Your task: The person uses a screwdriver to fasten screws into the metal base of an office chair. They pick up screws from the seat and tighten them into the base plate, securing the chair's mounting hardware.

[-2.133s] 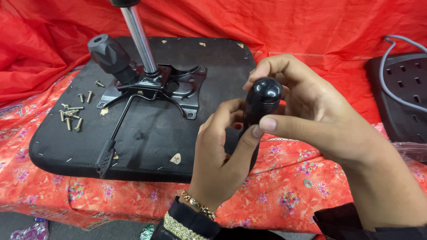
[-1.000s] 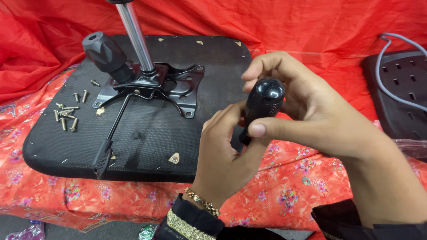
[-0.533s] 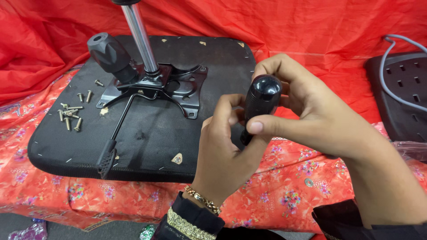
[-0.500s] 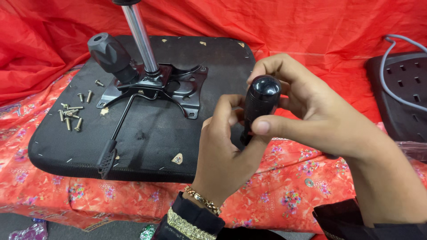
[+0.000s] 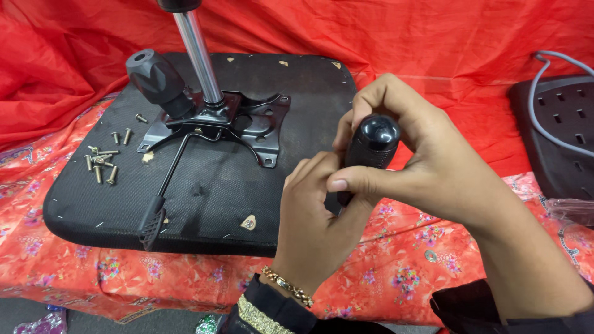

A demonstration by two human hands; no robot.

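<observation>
My right hand (image 5: 427, 167) wraps around the top of a black tool handle (image 5: 371, 145) with a rounded glossy end. Beneath it my left hand (image 5: 315, 229) grips the lower part of the same tool; what lies below the handle is hidden by my fingers. Both hands are held above the front right corner of an upturned black chair seat (image 5: 204, 198). A black metal mechanism plate (image 5: 241, 120) is fixed on the seat, with a chrome gas cylinder (image 5: 198, 55) rising from it, a black knob (image 5: 154, 80) at its left and a thin lever (image 5: 164, 192).
Several loose screws (image 5: 102, 164) lie on the seat's left side. Red floral cloth (image 5: 396, 272) covers the surface, with plain red fabric behind. A black perforated panel (image 5: 560, 136) with a grey cable (image 5: 544, 99) sits at the right edge.
My hands and the tool handle stay in nearly the same place. My right thumb and fingers have shifted slightly around the handle.
</observation>
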